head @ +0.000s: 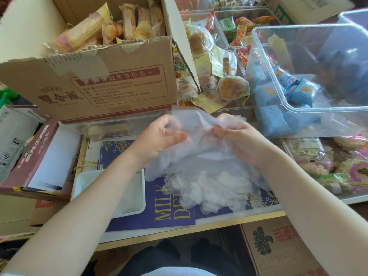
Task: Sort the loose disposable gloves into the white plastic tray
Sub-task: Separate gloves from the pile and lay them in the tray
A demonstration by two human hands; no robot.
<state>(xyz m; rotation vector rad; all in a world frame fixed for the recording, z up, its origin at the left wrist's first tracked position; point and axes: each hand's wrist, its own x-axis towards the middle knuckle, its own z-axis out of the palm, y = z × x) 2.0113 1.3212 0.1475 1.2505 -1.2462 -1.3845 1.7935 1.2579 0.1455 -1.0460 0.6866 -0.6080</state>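
Note:
A bunch of thin, clear disposable gloves (pixel 201 162) hangs between both hands at the middle of the view, its loose fingers trailing down onto a purple box lid. My left hand (pixel 157 139) grips the left side of the bunch with curled fingers. My right hand (pixel 237 139) pinches its upper right part. The white plastic tray (pixel 78 183) lies below and left of my left hand, partly covered by my left forearm; something pale and clear lies inside it, too faint to name.
A torn cardboard box of wrapped cakes (pixel 103 76) stands behind the hands. Clear bins of snacks (pixel 310 66) fill the right and back. The purple box (pixel 169 214) sits under the gloves. A maroon box (pixel 35 158) lies left of the tray.

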